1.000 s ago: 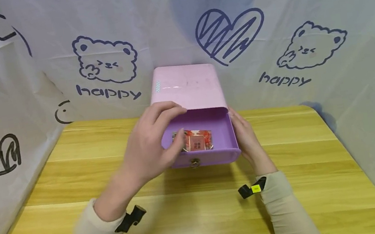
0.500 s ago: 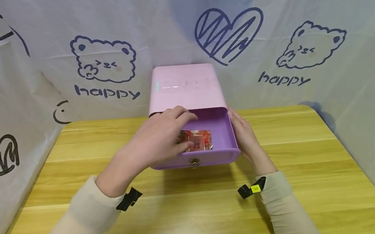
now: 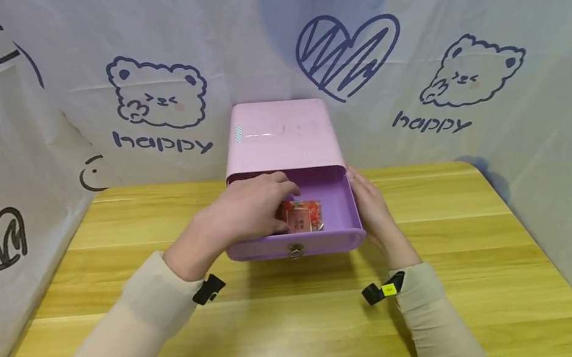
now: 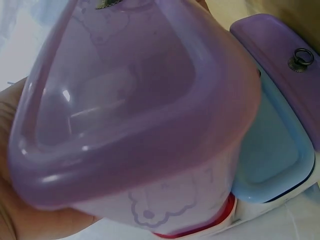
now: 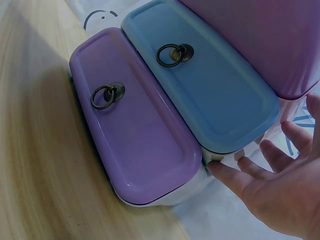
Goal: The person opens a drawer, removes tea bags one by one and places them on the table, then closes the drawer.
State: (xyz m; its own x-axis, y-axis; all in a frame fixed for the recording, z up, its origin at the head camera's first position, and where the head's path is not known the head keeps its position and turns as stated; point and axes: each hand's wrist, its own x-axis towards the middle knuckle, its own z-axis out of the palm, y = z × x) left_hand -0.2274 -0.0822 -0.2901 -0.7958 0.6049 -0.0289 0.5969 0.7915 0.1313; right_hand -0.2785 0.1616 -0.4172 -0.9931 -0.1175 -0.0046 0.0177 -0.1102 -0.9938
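A small chest [image 3: 281,133] with a pink top has its purple upper drawer [image 3: 342,239] pulled out. Inside lies a flat red printed packet [image 3: 307,217]. My left hand [image 3: 251,208] reaches over the drawer's left side, its thumb at the packet's left end and its bent fingers just behind. Part of that hand shows beyond the drawer front in the left wrist view. I cannot tell whether the left fingers pinch the packet. My right hand [image 3: 376,205] rests along the chest's right side, its fingers [image 5: 235,177] extended against the wall beside the blue drawer.
Below the pulled-out drawer are a closed blue drawer [image 5: 220,95] and a closed purple drawer [image 5: 135,125], each with a ring pull. The chest stands at the back of a wooden table [image 3: 297,325], against a white cloth [image 3: 249,42] printed with bears and hearts.
My left hand has moved right and down into the drawer, from above its left edge to the packet's left end. The right hand stays against the chest.
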